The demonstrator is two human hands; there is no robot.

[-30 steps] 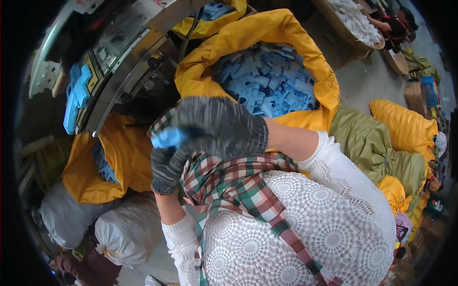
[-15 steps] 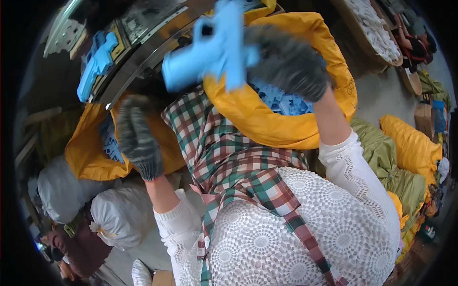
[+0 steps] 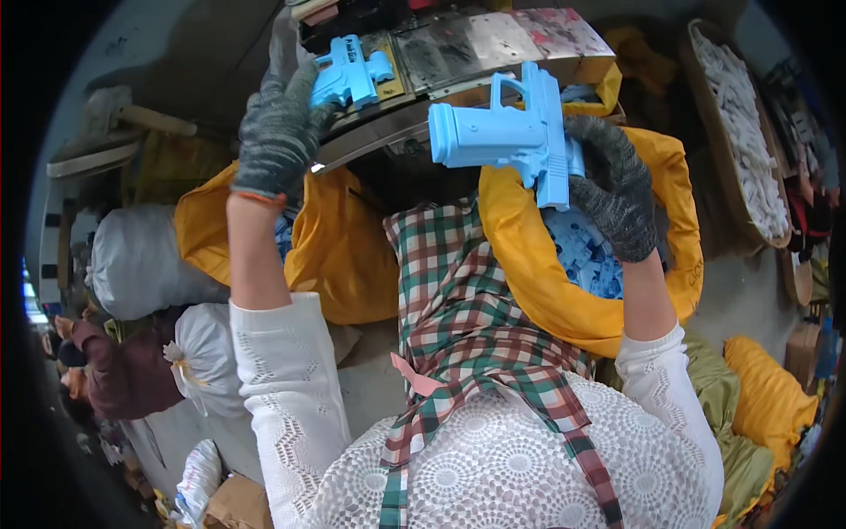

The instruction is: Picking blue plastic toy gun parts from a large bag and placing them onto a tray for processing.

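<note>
My right hand [image 3: 619, 189], in a dark grey knit glove, grips a light blue plastic toy pistol [image 3: 542, 132] at one end. That pistol hangs over an open yellow sack [image 3: 599, 328] with many blue pieces [image 3: 582, 256] inside. A second light blue toy pistol [image 3: 351, 72], with dark print on its side, lies at the left end of a metal machine [image 3: 467, 48]. My left hand [image 3: 275, 139], gloved alike, has its fingers and thumb closed around the near left edge of this second pistol; the fingertips are partly hidden.
Another yellow sack [image 3: 348, 256] with blue pieces stands below the machine at left. White tied sacks [image 3: 207, 353] lie beyond it, near a person in a maroon sleeve [image 3: 123, 370]. A long tray of white pieces [image 3: 740, 132] stands at right, above green and yellow sacks [image 3: 767, 379].
My left hand has risen from beside the left yellow sack to the pistol on the machine. My right hand still holds its pistol, which now moves less. The whole view has shifted.
</note>
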